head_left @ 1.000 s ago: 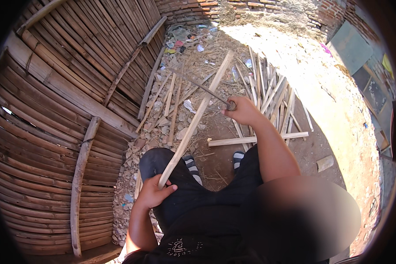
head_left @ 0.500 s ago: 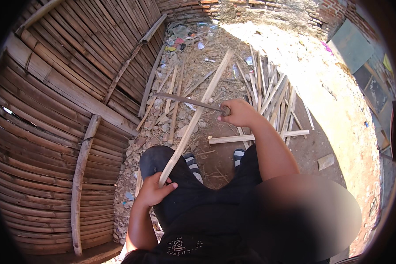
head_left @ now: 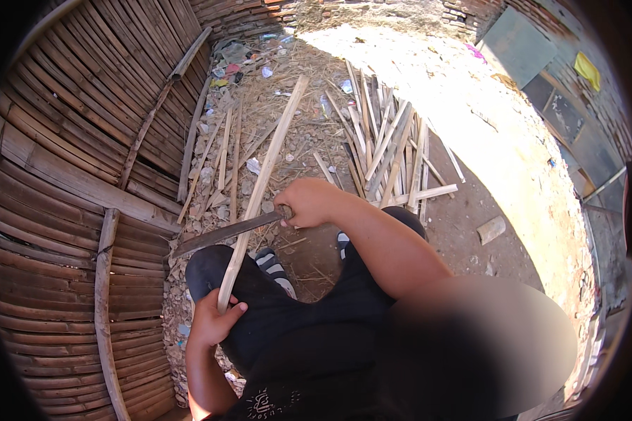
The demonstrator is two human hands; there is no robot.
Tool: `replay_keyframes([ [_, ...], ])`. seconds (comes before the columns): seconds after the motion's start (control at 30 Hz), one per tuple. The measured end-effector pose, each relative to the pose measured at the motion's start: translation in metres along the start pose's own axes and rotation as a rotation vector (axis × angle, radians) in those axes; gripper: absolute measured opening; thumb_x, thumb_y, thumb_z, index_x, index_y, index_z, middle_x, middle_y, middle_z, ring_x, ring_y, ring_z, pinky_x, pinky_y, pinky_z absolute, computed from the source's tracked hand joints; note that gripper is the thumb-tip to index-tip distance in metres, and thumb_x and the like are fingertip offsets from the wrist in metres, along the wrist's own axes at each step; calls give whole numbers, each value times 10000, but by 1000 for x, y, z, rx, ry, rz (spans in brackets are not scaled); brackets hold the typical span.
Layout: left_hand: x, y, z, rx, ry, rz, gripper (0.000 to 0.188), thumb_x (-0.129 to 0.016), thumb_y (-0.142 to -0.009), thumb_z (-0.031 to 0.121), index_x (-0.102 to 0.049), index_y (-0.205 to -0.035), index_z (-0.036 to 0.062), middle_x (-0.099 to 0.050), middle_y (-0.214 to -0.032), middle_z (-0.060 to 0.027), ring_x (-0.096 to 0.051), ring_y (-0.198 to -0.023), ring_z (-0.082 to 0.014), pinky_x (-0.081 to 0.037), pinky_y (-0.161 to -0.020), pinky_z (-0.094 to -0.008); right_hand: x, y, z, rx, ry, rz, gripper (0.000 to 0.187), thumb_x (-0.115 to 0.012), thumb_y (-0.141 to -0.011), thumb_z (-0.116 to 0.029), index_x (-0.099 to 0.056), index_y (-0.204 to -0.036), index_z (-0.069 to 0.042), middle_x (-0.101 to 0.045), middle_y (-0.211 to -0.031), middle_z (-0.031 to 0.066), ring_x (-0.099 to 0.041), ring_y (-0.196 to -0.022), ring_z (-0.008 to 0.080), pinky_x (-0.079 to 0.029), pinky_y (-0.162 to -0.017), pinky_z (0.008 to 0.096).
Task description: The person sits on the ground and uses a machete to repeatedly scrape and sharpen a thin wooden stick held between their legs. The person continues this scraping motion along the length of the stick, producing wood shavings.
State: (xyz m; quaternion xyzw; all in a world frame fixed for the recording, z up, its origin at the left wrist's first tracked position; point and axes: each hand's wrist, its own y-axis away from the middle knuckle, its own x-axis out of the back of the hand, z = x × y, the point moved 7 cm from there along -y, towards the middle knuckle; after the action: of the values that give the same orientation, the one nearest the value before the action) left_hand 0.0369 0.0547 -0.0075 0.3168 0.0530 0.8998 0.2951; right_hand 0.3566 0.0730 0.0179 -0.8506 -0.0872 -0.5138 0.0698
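Observation:
Near my left knee, my left hand is closed around the lower end of a long pale wooden strip. The strip slants up and away over the rubble, its far end raised toward the wall. My right hand grips the handle of a machete. Its long dark blade points left and crosses the strip just above my left knee. From this angle I cannot tell how deeply the edge touches the wood.
A pile of split wooden strips lies ahead to the right, with a short wood block nearer. On the left stands a bamboo slat wall. Rubble and litter cover the ground ahead, up to a brick wall.
My right hand has drawn the machete down along the strip toward my left knee, and the blade now tilts lower at its tip. My left hand keeps its hold; the view has shifted rightward.

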Motion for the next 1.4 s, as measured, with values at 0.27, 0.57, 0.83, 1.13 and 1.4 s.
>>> replay_keyframes([
  [0.27,-1,-2,-7,3,47,-4,273,-868,-826,185,-654,-905,34,-562,-665,39,-500,-610,-62,-404,-547,-263,55,24,68,-382,-72,359,425,-794,-831,-401,-734,-1112,-87,-730,-959,202,-699,-953,414,-545,-852,513],
  [0.57,-1,-1,-8,6,51,20,263,-862,-833,178,-648,-890,36,-565,-675,41,-498,-624,-62,-405,-558,-258,23,7,37,-210,-77,145,401,-802,-824,-399,-730,-1061,-85,-730,-916,185,-699,-943,414,-547,-833,514],
  [0.83,0,-1,-6,6,56,-4,262,-864,-837,170,-644,-890,39,-566,-681,44,-495,-626,-56,-399,-555,-250,14,3,27,-109,-35,82,415,-803,-824,-407,-735,-1094,-99,-727,-901,187,-702,-922,407,-540,-827,507],
  [1.13,-2,0,1,45,64,-33,214,-840,-831,99,-637,-884,61,-578,-745,48,-499,-673,-62,-404,-599,-257,55,25,74,-381,-170,362,431,-808,-814,-360,-738,-1118,-63,-735,-943,211,-704,-960,416,-550,-855,504],
  [1.4,-1,1,0,31,51,9,274,-867,-826,162,-644,-919,34,-573,-723,38,-501,-657,-63,-409,-586,-253,0,0,-11,-14,0,-15,353,-794,-823,-361,-727,-1044,-94,-727,-933,193,-704,-947,412,-555,-828,515],
])
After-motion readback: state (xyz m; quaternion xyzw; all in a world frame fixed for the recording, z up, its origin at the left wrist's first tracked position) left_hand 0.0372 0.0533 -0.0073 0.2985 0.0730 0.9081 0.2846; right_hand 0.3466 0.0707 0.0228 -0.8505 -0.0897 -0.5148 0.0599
